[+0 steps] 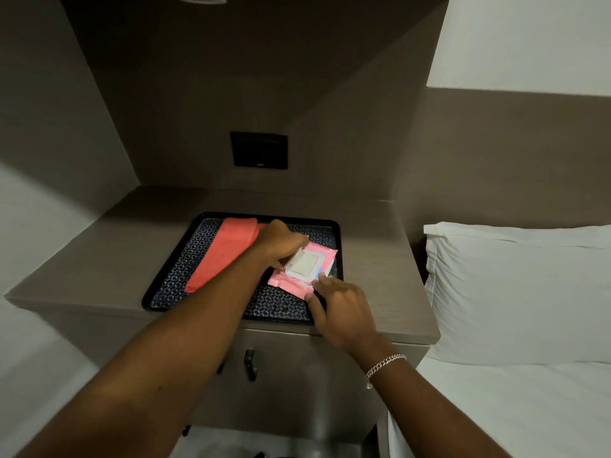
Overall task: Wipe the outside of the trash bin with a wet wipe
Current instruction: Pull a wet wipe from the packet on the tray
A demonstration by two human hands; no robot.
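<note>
A pink pack of wet wipes (322, 259) with a white flip lid (302, 265) lies on a black patterned tray (185, 272) on the bedside cabinet. My left hand (281, 241) is closed at the pack's far left edge, by the lid, which looks partly lifted. My right hand (340, 309) presses its fingers on the pack's near corner. Blur hides the left fingertips. The trash bin is not in view.
A folded coral cloth (228, 252) lies on the tray's left side. The grey cabinet top (99, 259) has a drawer handle (250, 363) below. A white pillow and bed (515, 292) are at right, and a black wall panel (259, 149) sits behind.
</note>
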